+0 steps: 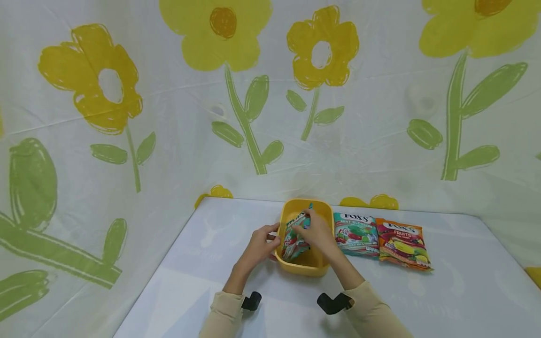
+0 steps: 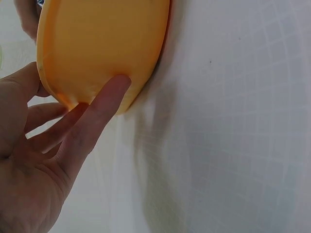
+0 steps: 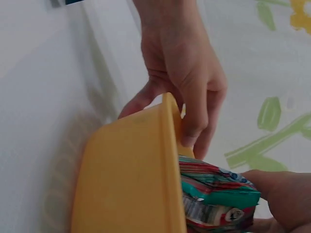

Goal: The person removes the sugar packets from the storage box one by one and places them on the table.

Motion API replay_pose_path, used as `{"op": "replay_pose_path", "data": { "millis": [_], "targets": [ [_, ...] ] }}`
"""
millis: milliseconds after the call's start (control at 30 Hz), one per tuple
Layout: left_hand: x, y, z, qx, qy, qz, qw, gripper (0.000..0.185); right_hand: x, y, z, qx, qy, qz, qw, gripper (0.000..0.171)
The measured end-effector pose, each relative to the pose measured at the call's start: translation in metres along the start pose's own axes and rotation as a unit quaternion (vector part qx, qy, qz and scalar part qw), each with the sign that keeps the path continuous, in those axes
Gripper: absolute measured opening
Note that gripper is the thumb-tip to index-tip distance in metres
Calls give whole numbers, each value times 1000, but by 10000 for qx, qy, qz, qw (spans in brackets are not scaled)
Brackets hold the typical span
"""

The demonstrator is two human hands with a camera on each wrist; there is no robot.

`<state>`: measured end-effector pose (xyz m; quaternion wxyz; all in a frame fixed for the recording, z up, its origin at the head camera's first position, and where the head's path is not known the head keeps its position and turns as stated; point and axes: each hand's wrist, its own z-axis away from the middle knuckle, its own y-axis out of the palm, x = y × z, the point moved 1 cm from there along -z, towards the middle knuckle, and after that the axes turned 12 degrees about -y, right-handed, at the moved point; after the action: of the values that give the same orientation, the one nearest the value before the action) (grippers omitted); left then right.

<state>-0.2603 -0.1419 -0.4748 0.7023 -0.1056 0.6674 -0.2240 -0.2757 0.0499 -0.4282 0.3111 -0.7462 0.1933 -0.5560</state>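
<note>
A yellow plastic tub [image 1: 310, 269] stands on the white table. My left hand [image 1: 259, 244] grips its left wall. The fingers [image 2: 104, 104] lie along the outside of the tub [image 2: 97, 43], and the thumb [image 3: 194, 121] hooks over the rim [image 3: 167, 126]. My right hand [image 1: 317, 232] reaches into the tub from above and pinches a green and red candy bag [image 1: 293, 239]. That bag [image 3: 216, 194] stands tilted inside the tub, with my right fingers [image 3: 279, 191] on its edge.
A green Fox's mint bag [image 1: 356, 233] and an orange Fox's fruits bag [image 1: 403, 243] lie flat side by side just right of the tub. A flower-print sheet [image 1: 253, 117] hangs as a wall behind and at both sides of the table.
</note>
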Motion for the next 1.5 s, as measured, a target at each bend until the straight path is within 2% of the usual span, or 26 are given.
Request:
{"op": "replay_pose_path", "data": {
  "millis": [267,367,533,800,1000,1133,1333,1500],
  "targets": [
    [-3,0,-1,-58,-53,-82,9999,52,-6,-10,3,538,-130,-301,9980,63],
    [-2,0,-1,-93,-40,-145,9998,52,-10,-10,3,567,-67,-883,9945,64],
    [0,1,-1,-71,-33,-135,9999,53,-15,-10,4,442,200,-1926,9801,61],
    [3,1,-2,-113,46,-169,9998,52,-17,-13,4,389,476,-2714,9605,56],
    [3,0,-3,-136,48,-201,9997,52,-23,-17,6,366,444,-3245,9441,57],
    [2,0,-2,-176,46,-258,9995,51,-25,-21,7,372,465,-3423,9377,58],
    [1,0,-1,-147,15,-262,9995,52,-26,-28,12,339,566,-3409,9378,57],
    [1,1,-2,-259,28,-432,9987,51,-28,-35,20,363,485,-3467,9360,58]
  ]
}}
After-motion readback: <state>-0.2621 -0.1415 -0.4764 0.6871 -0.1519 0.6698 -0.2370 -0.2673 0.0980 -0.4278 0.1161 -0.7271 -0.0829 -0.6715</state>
